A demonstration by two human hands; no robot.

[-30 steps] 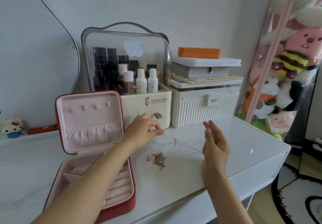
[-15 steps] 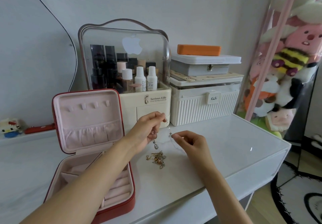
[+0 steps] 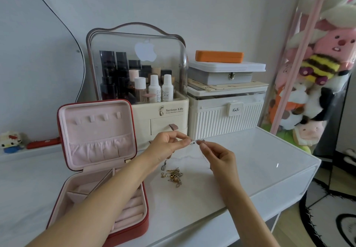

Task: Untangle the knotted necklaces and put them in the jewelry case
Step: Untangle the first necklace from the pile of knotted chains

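Note:
My left hand (image 3: pixel 168 146) and my right hand (image 3: pixel 219 157) are raised over the white table, each pinching one end of a thin silver necklace (image 3: pixel 196 142) between fingertips. The two ends meet between the hands. A small pendant (image 3: pixel 163 167) dangles below my left hand. On the table under the hands lies a tangled heap of gold necklaces (image 3: pixel 174 176). The red jewelry case (image 3: pixel 100 162) stands open at the left, its pink lid upright with hooks and a pocket, its tray partly hidden by my left forearm.
Behind the hands stand a clear-lidded cosmetics organizer (image 3: pixel 138 77) and a white ribbed storage box (image 3: pixel 226 112) topped with a grey box and an orange case (image 3: pixel 219 56). A tall clear holder of plush toys (image 3: pixel 317 73) stands at the right. The table edge (image 3: pixel 289 189) runs front right.
My right hand came in from open and empty to pinch the silver chain. Both hands then lifted and brought the chain ends together.

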